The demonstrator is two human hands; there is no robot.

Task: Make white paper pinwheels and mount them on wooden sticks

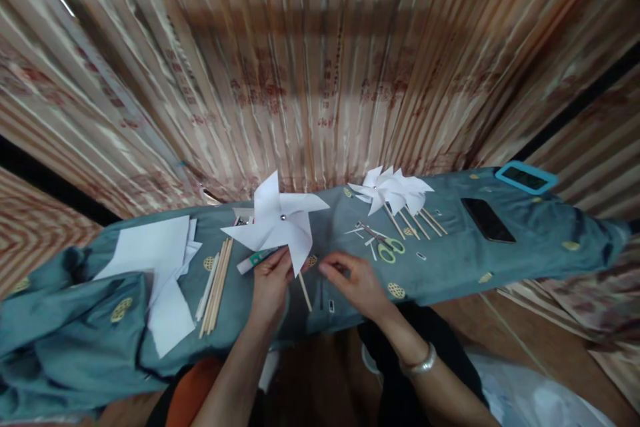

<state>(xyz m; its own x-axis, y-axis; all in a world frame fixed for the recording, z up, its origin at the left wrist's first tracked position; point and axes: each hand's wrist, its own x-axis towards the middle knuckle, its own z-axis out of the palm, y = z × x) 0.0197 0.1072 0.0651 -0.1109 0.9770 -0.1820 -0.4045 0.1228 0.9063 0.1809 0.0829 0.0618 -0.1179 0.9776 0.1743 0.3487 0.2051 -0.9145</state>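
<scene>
A white paper pinwheel [295, 223] with a shiny pin at its centre stands upright in my left hand [273, 273]. The fingers close on it just below the hub, partly hidden behind the blades. Its wooden stick [305, 292] slants down to the cloth. To the right of the stick hovers my right hand [353, 280], fingers curled in and apart from the pinwheel; anything between them is too small to make out. By the left hand lies a green-and-white tube [256, 260]. Green-handled scissors [387, 247] rest beyond the right hand among thin paper scraps.
Several finished pinwheels [400, 190] lie at the back right, near a black phone [487, 219] and a blue-framed device [526, 177]. White paper sheets [150, 243] and wooden sticks [217, 290] are on the left. A small box [244, 217] sits behind the held pinwheel. Curtains hang behind the cloth-covered table.
</scene>
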